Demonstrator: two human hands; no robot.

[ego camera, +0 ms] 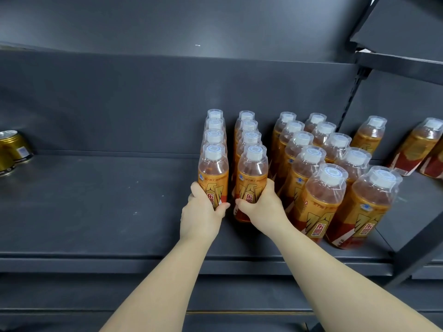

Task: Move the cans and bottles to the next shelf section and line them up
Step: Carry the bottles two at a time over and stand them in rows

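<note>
Orange drink bottles with white caps stand in front-to-back rows on the dark shelf [100, 207]. My left hand [202, 212] grips the front bottle of the leftmost row [213, 174]. My right hand [261, 207] grips the front bottle of the second row [252, 178]. Both bottles stand upright on the shelf. Two longer rows [318, 195] stand to the right, up to the shelf's front. Past the upright divider [345, 109], a few more bottles [370, 137] stand in the right section. Gold cans [12, 149] sit at the far left edge.
The shelf's back panel [167, 97] rises right behind the rows. An upper shelf [398, 32] juts out at the top right. A slanted frame post [412, 250] stands at the front right. Bare shelf surface lies between the cans and the bottles.
</note>
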